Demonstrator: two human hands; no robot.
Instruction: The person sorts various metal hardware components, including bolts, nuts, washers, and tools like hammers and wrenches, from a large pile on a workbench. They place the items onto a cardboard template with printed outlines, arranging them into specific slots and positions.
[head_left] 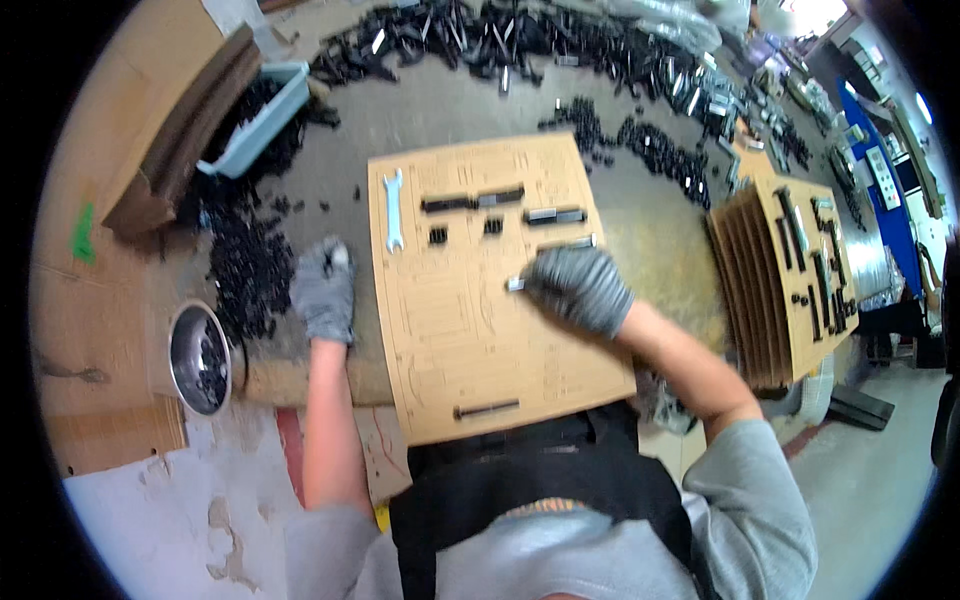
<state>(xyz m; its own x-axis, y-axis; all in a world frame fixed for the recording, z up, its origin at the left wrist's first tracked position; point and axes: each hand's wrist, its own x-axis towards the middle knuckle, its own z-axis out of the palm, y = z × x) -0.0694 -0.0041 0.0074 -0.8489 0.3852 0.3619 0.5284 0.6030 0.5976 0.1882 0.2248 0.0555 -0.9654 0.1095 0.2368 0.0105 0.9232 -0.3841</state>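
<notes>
A brown cardboard sheet [440, 330] with printed outlines lies in front of me. My right hand [578, 288], in a grey knit glove, is closed over its right half. A short silver metal piece [515, 284] sticks out from its fingertips; the rest is hidden. Beyond that hand lies a silver rod-like part [575, 243]. On the sheet also rest a pale open-ended wrench [394, 210], black bar-shaped parts [472, 200], two small black blocks [438, 235] and a thin dark bolt-like part [487, 409]. My left hand [323, 292], gloved too, is closed beside a heap of small black parts [245, 275].
A metal bowl [200, 358] with black pieces stands at the table's left edge. Behind it are a light-blue tray [262, 120] and cardboard. Black and silver parts [470, 40] line the back. At right, a cardboard stack [752, 290] carries more parts on top.
</notes>
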